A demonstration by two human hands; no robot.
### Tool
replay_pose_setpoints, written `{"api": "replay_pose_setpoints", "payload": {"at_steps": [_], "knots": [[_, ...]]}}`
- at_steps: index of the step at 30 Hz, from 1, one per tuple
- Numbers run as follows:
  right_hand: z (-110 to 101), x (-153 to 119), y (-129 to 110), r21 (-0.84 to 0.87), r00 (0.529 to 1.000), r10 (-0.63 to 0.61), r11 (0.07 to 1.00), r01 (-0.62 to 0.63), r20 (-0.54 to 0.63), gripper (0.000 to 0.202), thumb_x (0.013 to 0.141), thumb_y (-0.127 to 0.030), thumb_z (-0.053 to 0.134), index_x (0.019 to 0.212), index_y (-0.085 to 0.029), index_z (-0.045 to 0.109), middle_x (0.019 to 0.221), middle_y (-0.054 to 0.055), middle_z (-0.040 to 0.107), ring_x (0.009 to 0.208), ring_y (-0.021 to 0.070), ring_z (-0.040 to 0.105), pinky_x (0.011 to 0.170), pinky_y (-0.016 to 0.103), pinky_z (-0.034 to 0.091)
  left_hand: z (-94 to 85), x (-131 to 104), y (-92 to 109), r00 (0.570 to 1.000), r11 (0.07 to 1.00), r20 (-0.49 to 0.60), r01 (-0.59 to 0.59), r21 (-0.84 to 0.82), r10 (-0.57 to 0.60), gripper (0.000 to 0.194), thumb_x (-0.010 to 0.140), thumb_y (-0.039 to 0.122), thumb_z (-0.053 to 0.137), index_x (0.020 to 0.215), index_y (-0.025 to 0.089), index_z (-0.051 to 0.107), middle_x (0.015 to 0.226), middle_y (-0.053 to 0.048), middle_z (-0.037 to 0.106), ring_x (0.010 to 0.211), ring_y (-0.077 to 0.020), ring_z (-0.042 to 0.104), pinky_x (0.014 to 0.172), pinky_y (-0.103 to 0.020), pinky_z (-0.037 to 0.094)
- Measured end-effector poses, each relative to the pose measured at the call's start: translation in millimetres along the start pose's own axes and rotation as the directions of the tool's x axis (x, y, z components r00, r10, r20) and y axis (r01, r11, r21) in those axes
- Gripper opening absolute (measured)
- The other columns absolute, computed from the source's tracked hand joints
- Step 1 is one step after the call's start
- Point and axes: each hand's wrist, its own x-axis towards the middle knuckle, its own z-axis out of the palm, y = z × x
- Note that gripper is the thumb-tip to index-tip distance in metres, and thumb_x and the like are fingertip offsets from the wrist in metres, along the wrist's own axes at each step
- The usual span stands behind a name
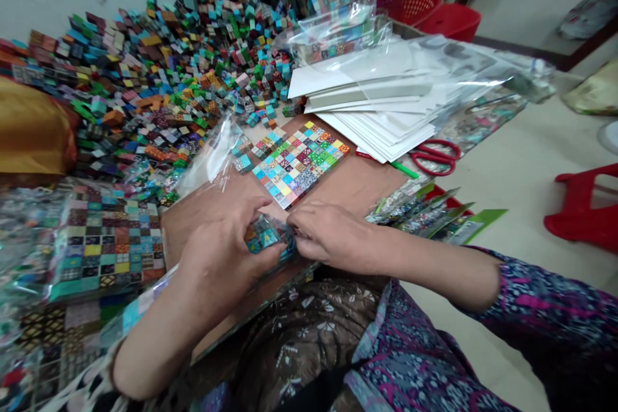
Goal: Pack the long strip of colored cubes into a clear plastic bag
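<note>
At the near edge of a brown board (367,190), my left hand (224,251) curls around a small clear bag (265,235) with teal patterned pieces inside. My right hand (328,235) pinches the right end of the same bag, its fingertips together. Just beyond both hands lies a flat square of small multicoloured tiles (304,164). Several short rows of tiles (268,143) sit at its upper left, beside a crumpled clear plastic bag (215,158).
Loose coloured blocks (159,77) are heaped at the back left. White sheets (371,103) lie behind the board, with red scissors (437,158) and a green pen (404,169) nearby. Bagged tiles (111,241) lie left. A red stool (584,206) stands right.
</note>
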Motion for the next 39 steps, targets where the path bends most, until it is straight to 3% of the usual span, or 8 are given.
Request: {"api": "replay_pose_setpoints", "payload": {"at_steps": [5, 11, 18, 24, 27, 30, 34, 39], "knots": [[-2.1, 3.3, 0.4, -0.023, 0.995, -0.101, 0.995, 0.100, -0.027, 0.017, 0.088, -0.014, 0.050, 0.098, -0.009, 0.062, 0.094, 0.011, 0.062, 0.086, 0.0191, 0.052, 0.080, 0.031, 0.040, -1.4, -0.2, 1.2, 1.000, 0.999, -0.012, -0.015, -0.037, 0.014, 0.052, 0.070, 0.037, 0.068, 0.117, 0.017, 0.059, 0.102, -0.010, 0.072, 0.092, -0.0276, 0.069, 0.076, -0.037, 0.055], [1.1, 6.9, 0.4, -0.081, 0.987, -0.152, 0.986, 0.147, -0.050, 0.021, 0.090, -0.012, 0.044, 0.101, -0.007, 0.061, 0.092, 0.012, 0.059, 0.084, 0.0207, 0.048, 0.079, 0.033, 0.040, -2.6, -1.3, 5.3, 1.000, 0.998, -0.009, 0.014, -0.056, -0.014, 0.047, 0.071, 0.037, 0.066, 0.114, 0.019, 0.061, 0.101, -0.010, 0.073, 0.087, -0.0317, 0.070, 0.071, -0.043, 0.056], [3.6, 2.7, -1.2, -0.141, 0.979, -0.182, 0.976, 0.168, -0.094, 0.021, 0.091, -0.013, 0.043, 0.102, -0.007, 0.060, 0.094, 0.013, 0.061, 0.087, 0.0224, 0.049, 0.082, 0.034, 0.042, 1.9, -6.5, 1.9, 0.997, 0.995, -0.052, -0.061, -0.076, 0.058, 0.044, 0.074, 0.035, 0.066, 0.113, 0.015, 0.062, 0.096, -0.010, 0.074, 0.082, -0.0307, 0.071, 0.070, -0.043, 0.056], [2.4, 4.3, 3.0, -0.165, 0.962, -0.266, 0.953, 0.253, -0.063, 0.026, 0.095, -0.014, 0.036, 0.101, -0.007, 0.060, 0.093, 0.013, 0.061, 0.087, 0.0216, 0.050, 0.083, 0.033, 0.043, 3.1, -5.7, -1.3, 0.990, 0.987, -0.088, -0.124, -0.103, 0.115, 0.042, 0.075, 0.033, 0.066, 0.112, 0.013, 0.062, 0.097, -0.012, 0.073, 0.083, -0.0295, 0.071, 0.074, -0.043, 0.057], [4.3, 4.5, 5.2, -0.145, 0.963, -0.257, 0.959, 0.244, -0.082, 0.021, 0.093, -0.014, 0.040, 0.099, -0.009, 0.060, 0.093, 0.012, 0.061, 0.087, 0.0209, 0.050, 0.082, 0.033, 0.042, 3.1, -7.4, -4.5, 0.981, 0.981, -0.098, -0.177, -0.081, 0.169, 0.049, 0.073, 0.034, 0.070, 0.116, 0.014, 0.060, 0.101, -0.013, 0.073, 0.089, -0.0320, 0.070, 0.084, -0.051, 0.055], [6.0, 2.8, 5.7, -0.141, 0.957, -0.264, 0.959, 0.248, -0.118, 0.018, 0.092, -0.013, 0.042, 0.095, -0.010, 0.059, 0.087, 0.010, 0.060, 0.082, 0.0198, 0.049, 0.078, 0.032, 0.042, 1.9, -13.6, -5.7, 0.964, 0.976, -0.152, -0.218, 0.003, 0.216, 0.053, 0.073, 0.042, 0.072, 0.116, 0.015, 0.058, 0.103, -0.013, 0.072, 0.094, -0.0354, 0.068, 0.097, -0.065, 0.042], [8.8, -0.1, 4.5, -0.166, 0.946, -0.269, 0.956, 0.241, -0.180, 0.018, 0.092, -0.012, 0.040, 0.094, -0.011, 0.058, 0.083, 0.009, 0.058, 0.079, 0.0199, 0.046, 0.074, 0.032, 0.040, 1.6, -23.1, -3.6, 0.958, 0.978, -0.197, -0.203, 0.054, 0.210, 0.033, 0.085, 0.037, 0.059, 0.111, 0.016, 0.059, 0.099, -0.013, 0.073, 0.093, -0.0347, 0.068, 0.097, -0.067, 0.040], [15.1, -0.3, 4.8, -0.161, 0.938, -0.262, 0.960, 0.230, -0.227, 0.020, 0.091, -0.011, 0.038, 0.088, -0.012, 0.057, 0.079, 0.008, 0.056, 0.075, 0.0189, 0.044, 0.071, 0.031, 0.039, 2.8, -25.8, 1.5, 0.936, 0.975, -0.275, -0.216, 0.045, 0.220, 0.023, 0.086, 0.035, 0.057, 0.104, 0.020, 0.060, 0.093, -0.009, 0.074, 0.089, -0.0310, 0.069, 0.095, -0.062, 0.044]]}}
